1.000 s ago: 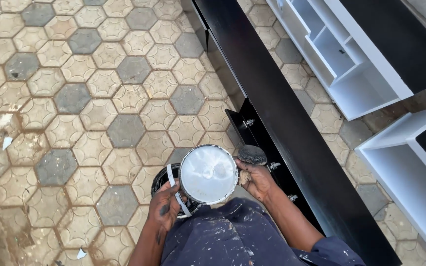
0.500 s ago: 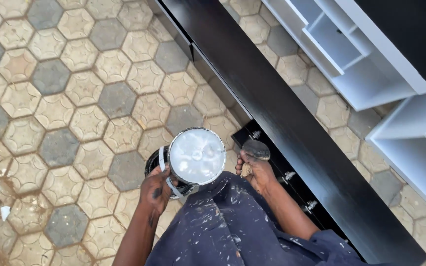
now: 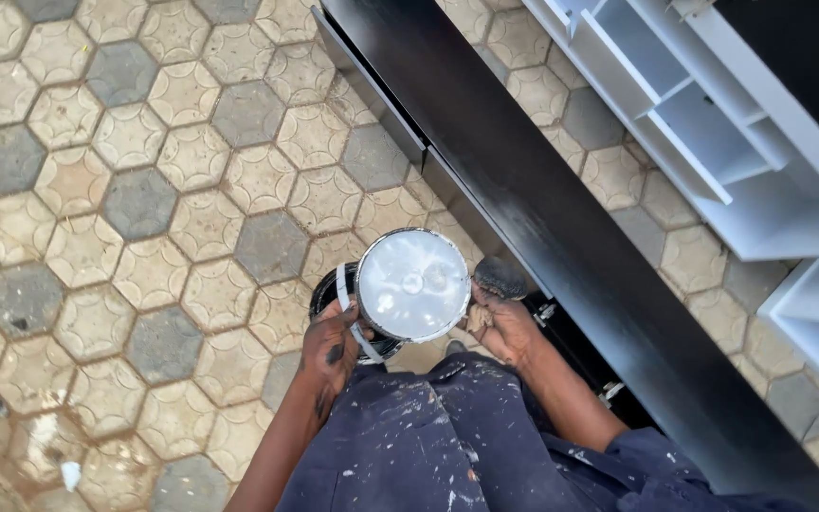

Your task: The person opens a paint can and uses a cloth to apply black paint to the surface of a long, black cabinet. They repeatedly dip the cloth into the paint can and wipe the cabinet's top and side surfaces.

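A round metal can with a shiny silver lid (image 3: 413, 284) is held in front of my body, above the paving. My left hand (image 3: 332, 343) grips its left side by the dark wall and white handle. My right hand (image 3: 500, 322) rests against the can's right side and holds a dark, round pad or sponge (image 3: 500, 277) between the fingers. My trousers (image 3: 428, 436) are dark blue and speckled with paint.
A long black cabinet panel (image 3: 561, 228) with drawers runs diagonally from top centre to bottom right. White shelf units (image 3: 732, 133) stand at the upper right. Hexagonal paving stones (image 3: 144, 209) cover the ground on the left.
The view has swung, so the can and hands now sit slightly higher and more central. Both hands keep the same hold on the can and the pad.
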